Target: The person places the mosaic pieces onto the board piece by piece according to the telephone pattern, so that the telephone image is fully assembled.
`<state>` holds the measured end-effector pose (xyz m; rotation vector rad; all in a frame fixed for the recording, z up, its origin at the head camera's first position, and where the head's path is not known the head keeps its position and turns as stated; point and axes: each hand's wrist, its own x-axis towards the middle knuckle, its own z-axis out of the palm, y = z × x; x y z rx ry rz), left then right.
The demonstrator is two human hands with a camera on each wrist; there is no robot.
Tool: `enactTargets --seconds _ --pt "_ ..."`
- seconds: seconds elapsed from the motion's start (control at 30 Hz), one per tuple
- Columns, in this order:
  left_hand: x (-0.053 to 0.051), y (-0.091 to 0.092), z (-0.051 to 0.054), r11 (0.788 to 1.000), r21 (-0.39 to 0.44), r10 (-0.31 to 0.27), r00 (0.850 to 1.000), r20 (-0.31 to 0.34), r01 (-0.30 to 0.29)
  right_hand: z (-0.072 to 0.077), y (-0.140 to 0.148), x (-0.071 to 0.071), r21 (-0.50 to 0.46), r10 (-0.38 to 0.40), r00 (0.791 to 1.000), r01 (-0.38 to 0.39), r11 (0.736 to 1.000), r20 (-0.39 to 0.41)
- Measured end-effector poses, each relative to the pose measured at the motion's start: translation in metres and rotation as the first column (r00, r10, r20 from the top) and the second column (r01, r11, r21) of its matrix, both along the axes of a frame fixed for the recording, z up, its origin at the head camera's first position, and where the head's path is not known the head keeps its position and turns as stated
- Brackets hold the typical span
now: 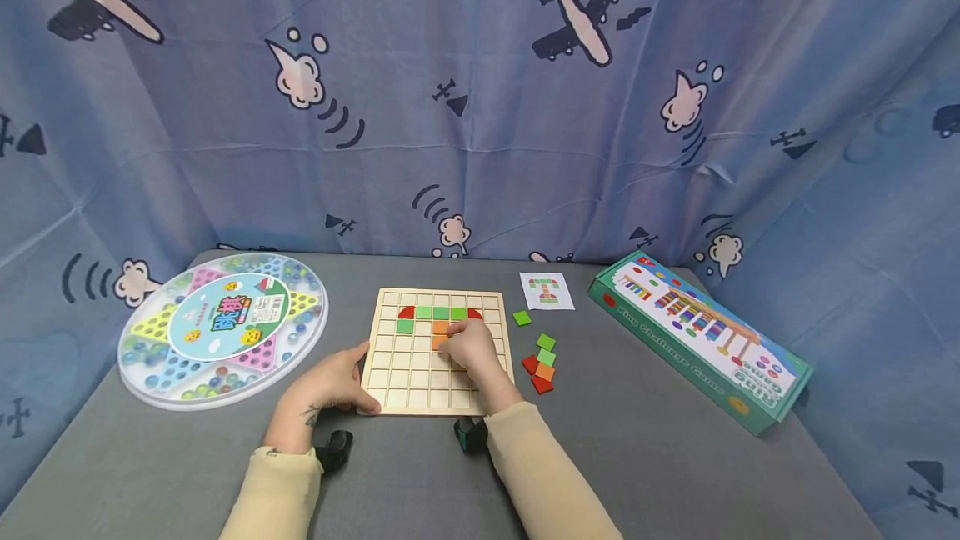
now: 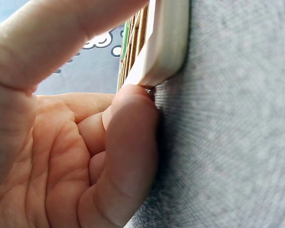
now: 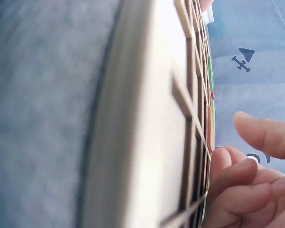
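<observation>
A square wooden grid board (image 1: 420, 382) lies on the table, with red, green and orange tiles set in its upper part. My left hand (image 1: 330, 386) holds the board's near left corner; in the left wrist view the thumb (image 2: 133, 142) bears against that corner. Over the board's middle is my right hand (image 1: 476, 352), its fingertips at the lower of two stacked orange tiles (image 1: 439, 342). The right wrist view has the thumb (image 3: 263, 135) raised apart from the bent fingers (image 3: 237, 185), which touch the board's surface. My right hand partly covers the red tile (image 1: 475, 314) at the row's right end.
Loose green, red and orange tiles (image 1: 545, 358) lie right of the board, below a pattern card (image 1: 547, 292). A round Chinese checkers set (image 1: 318, 332) with marbles sits at left. At right lies a green game box (image 1: 675, 357). A patterned curtain (image 1: 480, 107) hangs behind.
</observation>
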<state>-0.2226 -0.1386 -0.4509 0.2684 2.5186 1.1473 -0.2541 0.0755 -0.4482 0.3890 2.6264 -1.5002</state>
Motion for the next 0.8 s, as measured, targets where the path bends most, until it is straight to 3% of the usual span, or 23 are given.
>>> enactTargets --seconds 0.27,0.43,0.57,0.67,0.8 --pt "0.000 0.000 0.000 1.000 0.001 -0.006 1.000 0.000 0.006 0.018 0.021 0.008 -0.147 0.089 0.993 -0.099 0.984 -0.071" --pt "0.000 0.000 0.000 1.000 -0.007 -0.012 1.000 -0.001 0.012 0.026 0.046 0.016 -0.315 0.091 0.983 -0.138 0.939 -0.157" --pt "0.000 0.001 0.000 1.000 -0.013 -0.013 1.000 0.004 0.013 0.032 0.069 0.024 -0.432 0.058 0.979 -0.140 0.891 -0.198" --pt "0.000 0.001 0.001 1.000 -0.016 -0.011 1.000 0.012 0.012 0.035 0.087 0.029 -0.482 -0.002 0.978 -0.101 0.870 -0.209" --pt "0.001 -0.001 0.001 1.000 -0.026 -0.015 1.000 0.011 0.015 0.033 0.109 0.032 -0.483 -0.061 0.980 -0.039 0.875 -0.188"
